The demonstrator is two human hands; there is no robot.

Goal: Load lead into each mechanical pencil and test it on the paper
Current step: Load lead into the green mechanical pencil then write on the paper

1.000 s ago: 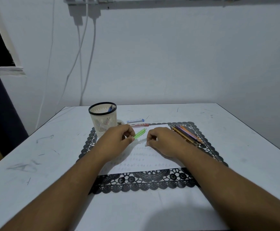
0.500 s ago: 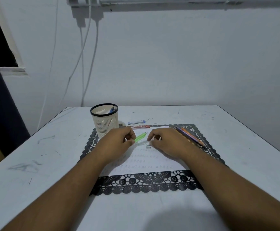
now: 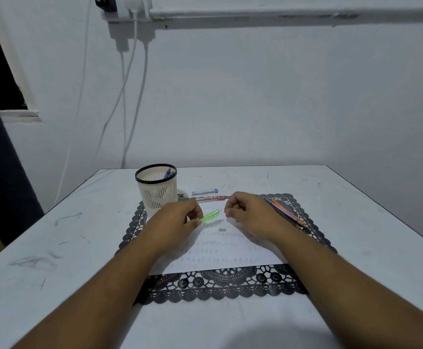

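Translucent green pencil [image 3: 210, 216] in left hand [image 3: 177, 217]

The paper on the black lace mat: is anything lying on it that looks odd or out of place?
One thing: a small grey piece lies loose on the paper, just below the green pencil that the left hand holds. It looks like a removed cap or eraser, but is too small to tell.

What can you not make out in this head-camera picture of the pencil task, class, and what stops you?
- Lead in the right hand: too thin to see, fingertips curled over it.
- Green pencil: one end is hidden inside the left hand.
- Marks on the paper: too faint and small to read.
- Contents of the mesh cup: the wall hides most.
- Small grey piece: too small to identify.
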